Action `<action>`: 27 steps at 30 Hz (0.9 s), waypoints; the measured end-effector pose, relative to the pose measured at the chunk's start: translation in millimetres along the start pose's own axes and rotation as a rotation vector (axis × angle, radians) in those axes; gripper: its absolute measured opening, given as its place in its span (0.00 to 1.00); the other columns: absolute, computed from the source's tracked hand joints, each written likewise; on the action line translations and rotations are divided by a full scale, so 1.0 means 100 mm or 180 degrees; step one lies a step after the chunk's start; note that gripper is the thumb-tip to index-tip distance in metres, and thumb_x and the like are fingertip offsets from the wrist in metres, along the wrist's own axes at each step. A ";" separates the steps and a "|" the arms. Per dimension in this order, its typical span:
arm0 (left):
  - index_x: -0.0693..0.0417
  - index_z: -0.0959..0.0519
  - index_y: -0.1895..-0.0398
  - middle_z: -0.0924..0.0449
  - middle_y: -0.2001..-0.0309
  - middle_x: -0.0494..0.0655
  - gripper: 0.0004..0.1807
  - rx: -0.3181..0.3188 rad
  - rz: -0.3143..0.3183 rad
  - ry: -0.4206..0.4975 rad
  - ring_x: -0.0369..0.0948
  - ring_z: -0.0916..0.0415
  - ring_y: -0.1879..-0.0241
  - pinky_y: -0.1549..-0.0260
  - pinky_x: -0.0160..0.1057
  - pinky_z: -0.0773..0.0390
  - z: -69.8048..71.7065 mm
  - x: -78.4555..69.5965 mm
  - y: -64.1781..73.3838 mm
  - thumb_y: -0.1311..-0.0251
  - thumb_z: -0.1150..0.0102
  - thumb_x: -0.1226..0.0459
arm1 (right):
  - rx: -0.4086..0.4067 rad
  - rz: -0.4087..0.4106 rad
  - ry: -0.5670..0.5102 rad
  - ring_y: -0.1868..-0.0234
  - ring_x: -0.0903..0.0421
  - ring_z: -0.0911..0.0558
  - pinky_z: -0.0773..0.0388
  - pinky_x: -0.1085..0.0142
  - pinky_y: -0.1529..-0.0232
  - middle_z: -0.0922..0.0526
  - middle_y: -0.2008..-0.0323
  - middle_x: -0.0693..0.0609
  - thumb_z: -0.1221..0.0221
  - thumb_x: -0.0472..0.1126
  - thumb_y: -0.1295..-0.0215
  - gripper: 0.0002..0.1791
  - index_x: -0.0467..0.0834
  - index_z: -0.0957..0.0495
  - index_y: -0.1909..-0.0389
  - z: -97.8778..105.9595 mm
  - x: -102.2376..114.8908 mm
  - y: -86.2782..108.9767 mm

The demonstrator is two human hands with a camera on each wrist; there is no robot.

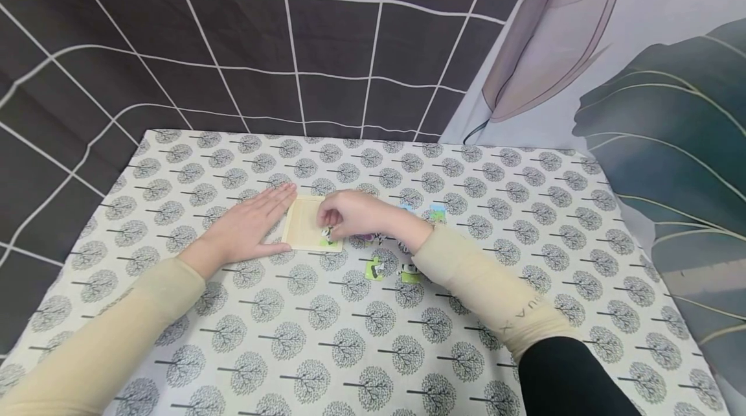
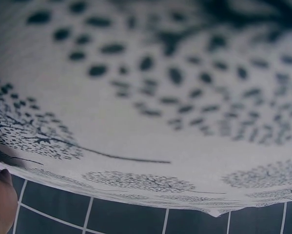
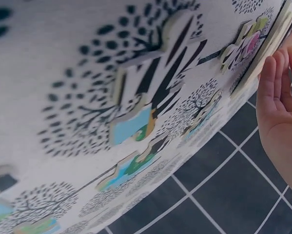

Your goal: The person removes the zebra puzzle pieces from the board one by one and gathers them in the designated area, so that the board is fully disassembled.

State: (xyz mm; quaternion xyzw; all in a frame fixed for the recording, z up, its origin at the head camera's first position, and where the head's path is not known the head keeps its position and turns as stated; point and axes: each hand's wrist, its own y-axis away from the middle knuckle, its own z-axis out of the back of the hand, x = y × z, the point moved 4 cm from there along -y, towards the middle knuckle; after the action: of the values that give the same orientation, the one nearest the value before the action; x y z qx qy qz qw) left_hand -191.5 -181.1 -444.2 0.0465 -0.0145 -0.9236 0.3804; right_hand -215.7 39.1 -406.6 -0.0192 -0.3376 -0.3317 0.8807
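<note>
A shallow light-wood puzzle tray [image 1: 300, 225] lies on the tablecloth. My left hand [image 1: 247, 225] rests flat at its left side, fingers straight and thumb spread toward the near corner. Over the tray's right half, my right hand [image 1: 361, 212] has curled fingers and pinches a green, black and white jigsaw piece [image 1: 326, 241] at the near right corner. That piece is partly covered by the fingertips. In the right wrist view, the right hand [image 3: 282, 117] is beside the tray's rim [image 3: 265, 53], its fingertips cut off. Only a bit of the left hand [image 2: 0, 204] shows in the left wrist view.
Several loose jigsaw pieces lie right of the tray, among them a green one [image 1: 374, 268], another green one [image 1: 410, 273] and a blue-green one [image 1: 438, 211]. A zebra-striped piece [image 3: 155, 63] shows close up. Behind the table hangs a dark gridded curtain [image 1: 326, 34].
</note>
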 end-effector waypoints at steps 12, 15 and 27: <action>0.66 0.53 0.14 0.56 0.13 0.60 0.58 0.0002 0.0004 0.0013 0.57 0.54 0.14 0.14 0.54 0.49 0.01 -0.01 -0.01 0.30 0.46 0.34 | 0.0202 -0.0057 0.0391 0.52 0.57 0.19 0.18 0.67 0.42 0.14 0.53 0.50 0.22 0.38 0.44 0.20 0.43 0.13 0.50 -0.06 0.04 -0.04; 0.65 0.54 0.14 0.56 0.13 0.60 0.58 0.0012 0.0010 0.0016 0.57 0.54 0.14 0.14 0.54 0.49 0.01 -0.01 0.00 0.30 0.46 0.33 | 0.0214 -0.0064 0.0415 0.52 0.56 0.18 0.18 0.66 0.42 0.14 0.53 0.50 0.22 0.38 0.44 0.20 0.43 0.13 0.50 -0.06 0.05 -0.05; 0.65 0.53 0.14 0.56 0.13 0.61 0.58 0.0020 0.0012 -0.0011 0.58 0.54 0.14 0.14 0.55 0.47 0.01 -0.01 0.00 0.29 0.47 0.34 | 0.0283 -0.0065 0.0469 0.52 0.56 0.18 0.18 0.67 0.42 0.14 0.53 0.50 0.22 0.37 0.44 0.20 0.42 0.13 0.50 -0.06 0.07 -0.06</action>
State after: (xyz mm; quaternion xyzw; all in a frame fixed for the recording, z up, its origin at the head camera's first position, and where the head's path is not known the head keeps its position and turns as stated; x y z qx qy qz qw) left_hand -190.8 -180.7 -443.4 0.0461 -0.0182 -0.9229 0.3819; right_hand -211.9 28.4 -407.9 0.0478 -0.2866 -0.3258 0.8997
